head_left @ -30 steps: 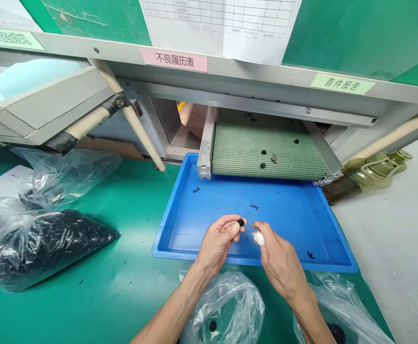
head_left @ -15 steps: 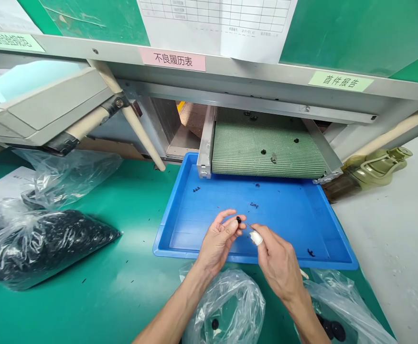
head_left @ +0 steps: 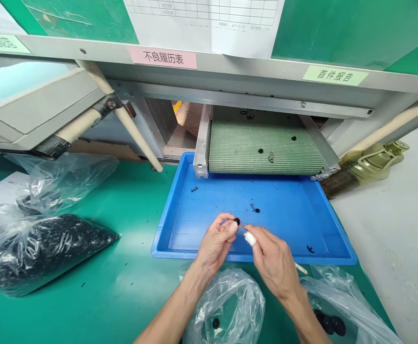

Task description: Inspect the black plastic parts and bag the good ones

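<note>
My left hand (head_left: 218,241) pinches a small round black plastic part (head_left: 237,221) between thumb and fingers over the front of the blue tray (head_left: 160,234). Closed around a thin-tipped hand tool (head_left: 242,226), my right hand (head_left: 275,258) brings its tip up to that part; whether they touch I cannot tell. The tool's pale handle end (head_left: 301,269) sticks out behind the hand. White wrapping (head_left: 250,238) covers my right thumb. Beyond the hands, a round black part (head_left: 257,210) lies beside a black sprue piece (head_left: 252,207) in the tray.
Above the tray's back ends a green conveyor belt (head_left: 244,143) carrying several black parts. Open clear bags (head_left: 226,282) with black parts stand in front. A full bag of black pieces (head_left: 51,248) lies left. An olive bottle (head_left: 377,165) is at the right.
The tool tip has come closer to the part in my left hand. A black part near the belt's end has dropped farther into the tray. The view has shifted slightly.
</note>
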Tool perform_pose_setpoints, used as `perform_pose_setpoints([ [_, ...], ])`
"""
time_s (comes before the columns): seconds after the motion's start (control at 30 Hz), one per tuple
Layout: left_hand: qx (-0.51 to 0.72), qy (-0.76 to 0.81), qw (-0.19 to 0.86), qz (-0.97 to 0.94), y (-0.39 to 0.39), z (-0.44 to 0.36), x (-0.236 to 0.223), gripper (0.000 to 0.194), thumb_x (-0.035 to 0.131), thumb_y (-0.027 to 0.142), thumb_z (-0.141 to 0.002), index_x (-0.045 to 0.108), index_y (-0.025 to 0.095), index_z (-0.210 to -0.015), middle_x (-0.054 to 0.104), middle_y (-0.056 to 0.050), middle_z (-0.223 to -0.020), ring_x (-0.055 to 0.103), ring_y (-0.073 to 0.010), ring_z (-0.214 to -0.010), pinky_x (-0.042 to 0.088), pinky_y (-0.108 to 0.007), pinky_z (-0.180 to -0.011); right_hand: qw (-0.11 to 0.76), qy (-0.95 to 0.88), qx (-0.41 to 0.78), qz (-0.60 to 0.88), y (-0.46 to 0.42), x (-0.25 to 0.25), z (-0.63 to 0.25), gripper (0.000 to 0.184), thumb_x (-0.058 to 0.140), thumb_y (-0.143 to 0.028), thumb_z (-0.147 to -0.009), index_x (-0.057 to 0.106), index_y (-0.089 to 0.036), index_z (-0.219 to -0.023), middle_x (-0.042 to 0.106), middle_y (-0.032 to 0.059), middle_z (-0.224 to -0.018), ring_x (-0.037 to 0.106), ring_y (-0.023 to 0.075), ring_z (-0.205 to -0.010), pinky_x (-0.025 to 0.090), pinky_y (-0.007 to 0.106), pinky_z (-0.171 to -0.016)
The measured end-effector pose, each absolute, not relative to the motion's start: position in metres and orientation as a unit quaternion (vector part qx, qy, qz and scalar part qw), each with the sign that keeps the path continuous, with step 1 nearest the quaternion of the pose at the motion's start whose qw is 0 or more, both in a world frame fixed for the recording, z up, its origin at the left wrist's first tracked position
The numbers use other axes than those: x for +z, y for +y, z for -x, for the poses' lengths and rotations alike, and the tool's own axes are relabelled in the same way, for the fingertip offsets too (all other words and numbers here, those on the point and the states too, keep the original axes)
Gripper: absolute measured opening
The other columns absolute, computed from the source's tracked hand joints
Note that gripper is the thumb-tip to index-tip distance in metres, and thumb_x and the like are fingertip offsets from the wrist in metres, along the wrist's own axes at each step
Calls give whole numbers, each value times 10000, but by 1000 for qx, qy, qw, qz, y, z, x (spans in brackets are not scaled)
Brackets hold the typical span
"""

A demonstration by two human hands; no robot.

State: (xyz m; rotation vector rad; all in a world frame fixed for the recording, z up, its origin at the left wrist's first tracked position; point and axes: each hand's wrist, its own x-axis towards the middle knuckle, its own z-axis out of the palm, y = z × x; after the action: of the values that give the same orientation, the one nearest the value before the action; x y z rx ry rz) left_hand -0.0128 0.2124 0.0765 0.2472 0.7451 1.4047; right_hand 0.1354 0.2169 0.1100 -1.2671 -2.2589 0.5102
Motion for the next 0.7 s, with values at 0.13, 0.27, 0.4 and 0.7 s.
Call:
perform_pose_setpoints([
  [0.13, 636, 341, 683, -115, 211, 12, 80, 351, 858, 177, -597, 653, 175, -881, 639, 7, -810, 462, -25, -565, 338, -143, -519, 244, -828, 190, 468, 216, 113, -134, 427, 341, -85, -872, 613, -238, -1165, 677, 48, -1006, 653, 188, -909, 514, 286, -770],
  [0.27, 627, 356, 683, -122, 209, 12, 81, 339, 859, 176, -593, 686, 164, -884, 675, -11, -829, 553, -53, -658, 400, -145, -588, 253, -826, 197, 464, 216, 113, -133, 424, 343, -89, -876, 605, -232, -1176, 668, 54, -1023, 644, 192, -929, 508, 295, -804],
  [0.4, 629, 353, 679, -133, 207, 11, 84, 297, 853, 158, -598, 664, 172, -826, 708, -25, -884, 609, -90, -773, 443, -179, -720, 268, -820, 199, 465, 215, 112, -131, 412, 351, -100, -887, 598, -227, -1191, 663, 52, -957, 642, 186, -904, 507, 283, -799],
  [0.7, 644, 392, 628, -195, 201, 9, 86, 260, 821, 200, -662, 641, 173, -848, 734, -41, -908, 629, -126, -849, 440, -234, -811, 255, -840, 147, 456, 212, 117, -130, 410, 362, -67, -867, 610, -200, -1165, 648, 43, -855, 616, 177, -769, 481, 267, -667],
])
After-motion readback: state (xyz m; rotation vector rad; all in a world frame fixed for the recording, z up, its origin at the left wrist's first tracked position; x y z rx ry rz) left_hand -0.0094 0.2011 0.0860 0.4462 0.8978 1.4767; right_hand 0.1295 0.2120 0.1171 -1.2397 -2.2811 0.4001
